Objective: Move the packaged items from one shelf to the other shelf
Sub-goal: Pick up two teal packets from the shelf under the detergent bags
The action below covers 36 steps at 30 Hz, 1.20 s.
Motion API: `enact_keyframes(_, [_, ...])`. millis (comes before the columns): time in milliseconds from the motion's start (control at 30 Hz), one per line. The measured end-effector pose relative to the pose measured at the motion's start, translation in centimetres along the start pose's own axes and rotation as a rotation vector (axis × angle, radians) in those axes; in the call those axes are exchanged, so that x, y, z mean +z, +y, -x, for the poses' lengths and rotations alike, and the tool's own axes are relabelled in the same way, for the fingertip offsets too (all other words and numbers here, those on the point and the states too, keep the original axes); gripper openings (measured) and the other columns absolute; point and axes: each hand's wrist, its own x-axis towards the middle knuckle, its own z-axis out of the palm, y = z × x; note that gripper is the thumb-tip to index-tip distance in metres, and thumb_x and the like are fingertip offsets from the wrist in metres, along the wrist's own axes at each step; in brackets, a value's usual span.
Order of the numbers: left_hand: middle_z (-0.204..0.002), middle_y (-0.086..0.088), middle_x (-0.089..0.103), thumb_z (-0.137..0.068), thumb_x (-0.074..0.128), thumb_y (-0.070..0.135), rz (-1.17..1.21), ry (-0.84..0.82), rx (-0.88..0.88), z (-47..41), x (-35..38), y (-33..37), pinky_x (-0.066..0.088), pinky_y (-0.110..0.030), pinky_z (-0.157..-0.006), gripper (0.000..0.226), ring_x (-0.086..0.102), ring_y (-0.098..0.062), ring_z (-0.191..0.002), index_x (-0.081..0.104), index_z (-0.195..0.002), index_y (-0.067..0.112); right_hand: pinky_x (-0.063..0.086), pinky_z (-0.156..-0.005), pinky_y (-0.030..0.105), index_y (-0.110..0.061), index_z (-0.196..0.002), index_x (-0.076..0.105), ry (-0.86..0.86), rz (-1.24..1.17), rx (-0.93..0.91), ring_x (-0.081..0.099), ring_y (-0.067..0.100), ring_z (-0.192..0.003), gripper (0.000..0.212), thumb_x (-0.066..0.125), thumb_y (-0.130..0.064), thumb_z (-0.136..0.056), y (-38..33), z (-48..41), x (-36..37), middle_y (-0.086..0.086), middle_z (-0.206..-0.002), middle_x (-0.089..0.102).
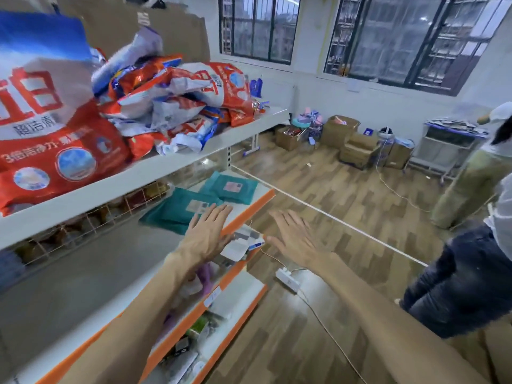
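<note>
A heap of red, white and blue detergent bags (177, 103) fills the top shelf (155, 169) at the left. One shelf down, teal flat packages (199, 200) lie near the orange front edge (246, 214). My left hand (206, 234) hovers open and flat just in front of the teal packages, fingers spread, holding nothing. My right hand (297, 236) is open too, out over the floor to the right of the shelf edge. A white packet (241, 243) sticks out from a lower shelf between my hands.
Lower shelves (235, 292) hold mixed small goods. A white power strip (288, 279) and cable lie on the wooden floor. Cardboard boxes (357, 148) line the far wall. Two people stand at the right (465, 275), close to my right arm.
</note>
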Motion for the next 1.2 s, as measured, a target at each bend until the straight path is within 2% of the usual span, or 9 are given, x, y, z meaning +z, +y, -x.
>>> enact_keyframes(267, [-0.162, 0.01, 0.011, -0.097, 0.05, 0.041, -0.005, -0.023, -0.222, -6.4, 2.4, -5.2, 0.017, -0.052, -0.119, 0.069, 0.009, -0.017, -0.15, 0.013, -0.155, 0.03, 0.027, -0.115, 0.039, -0.02, -0.152, 0.022, -0.029, 0.019, -0.206, 0.024, 0.017, -0.143, 0.063, 0.041, -0.049, -0.099, 3.5, -11.6, 4.6, -0.002, -0.155, 0.031])
enact_keyframes(400, [-0.162, 0.0, 0.018, -0.095, 0.054, 0.038, -0.031, -0.016, -0.426, -9.2, 2.5, -8.6, 0.021, -0.043, -0.119, 0.074, 0.023, -0.025, -0.146, 0.013, -0.156, 0.026, 0.028, -0.115, 0.04, -0.019, -0.152, 0.022, -0.071, 0.006, -0.326, 0.026, 0.019, -0.142, 0.065, 0.044, -0.048, -0.098, 5.6, -18.1, 6.2, -0.002, -0.155, 0.032])
enact_keyframes(500, [-0.156, -0.006, 0.031, -0.089, 0.056, 0.041, -0.145, 0.09, -0.473, -9.9, 1.8, -11.0, 0.025, -0.045, -0.115, 0.074, 0.031, -0.029, -0.141, 0.027, -0.153, 0.02, 0.03, -0.115, 0.045, -0.018, -0.151, 0.026, -0.078, -0.018, -0.375, 0.027, 0.022, -0.141, 0.065, 0.046, -0.047, -0.096, 7.3, -23.6, 6.7, 0.001, -0.153, 0.033])
enact_keyframes(567, [-0.152, -0.008, 0.039, -0.084, 0.049, 0.045, -0.152, 0.149, -0.519, -9.4, 1.9, -12.1, 0.032, -0.047, -0.112, 0.073, 0.038, -0.032, -0.138, 0.035, -0.15, 0.017, 0.027, -0.116, 0.045, -0.015, -0.149, 0.031, -0.086, -0.031, -0.381, 0.028, 0.028, -0.141, 0.064, 0.047, -0.048, -0.097, 7.4, -26.9, 7.2, 0.008, -0.152, 0.035])
enact_keyframes(633, [-0.155, -0.008, 0.035, -0.087, 0.051, 0.042, -0.149, 0.153, -0.604, -8.2, 2.5, -12.5, 0.03, -0.049, -0.113, 0.072, 0.033, -0.029, -0.142, 0.033, -0.151, 0.015, 0.028, -0.113, 0.047, -0.011, -0.149, 0.033, -0.1, -0.029, -0.398, 0.032, 0.034, -0.139, 0.068, 0.051, -0.048, -0.096, 6.6, -28.8, 8.0, 0.015, -0.149, 0.039])
enact_keyframes(700, [-0.162, -0.001, 0.02, -0.093, 0.055, 0.037, -0.112, 0.122, -0.713, -6.7, 3.6, -13.0, 0.02, -0.047, -0.118, 0.075, 0.018, -0.021, -0.149, 0.019, -0.156, 0.019, 0.031, -0.11, 0.049, -0.007, -0.149, 0.034, -0.129, -0.02, -0.466, 0.036, 0.036, -0.138, 0.073, 0.058, -0.047, -0.093, 5.1, -29.7, 9.1, 0.017, -0.148, 0.042])
enact_keyframes(800, [-0.164, 0.007, 0.005, -0.098, 0.048, 0.039, -0.06, 0.074, -0.843, -5.1, 3.7, -14.0, 0.009, -0.043, -0.121, 0.073, 0.004, -0.014, -0.151, 0.006, -0.157, 0.028, 0.029, -0.112, 0.045, -0.008, -0.15, 0.033, -0.177, -0.03, -0.536, 0.031, 0.032, -0.142, 0.077, 0.061, -0.046, -0.09, 2.8, -30.8, 11.4, 0.013, -0.152, 0.037])
enact_keyframes(1000, [-0.163, 0.008, 0.012, -0.097, 0.05, 0.038, -0.055, 0.092, -0.882, -3.2, 4.2, -16.0, 0.013, -0.046, -0.121, 0.071, 0.01, -0.014, -0.15, 0.01, -0.156, 0.031, 0.023, -0.114, 0.042, -0.012, -0.148, 0.032, -0.277, -0.045, -0.563, 0.023, 0.03, -0.145, 0.076, 0.062, -0.046, -0.087, -0.3, -31.7, 14.8, 0.01, -0.157, 0.029])
enact_keyframes(1200, [-0.163, 0.006, 0.011, -0.098, 0.049, 0.032, -0.043, 0.104, -0.78, -5.3, 7.5, -17.4, 0.013, -0.046, -0.121, 0.069, 0.009, -0.015, -0.15, 0.012, -0.156, 0.025, 0.015, -0.119, 0.045, -0.013, -0.149, 0.025, -0.295, -0.041, -0.541, 0.014, 0.029, -0.148, 0.082, 0.058, -0.054, -0.086, -1.4, -33.0, 18.4, 0.009, -0.16, 0.021])
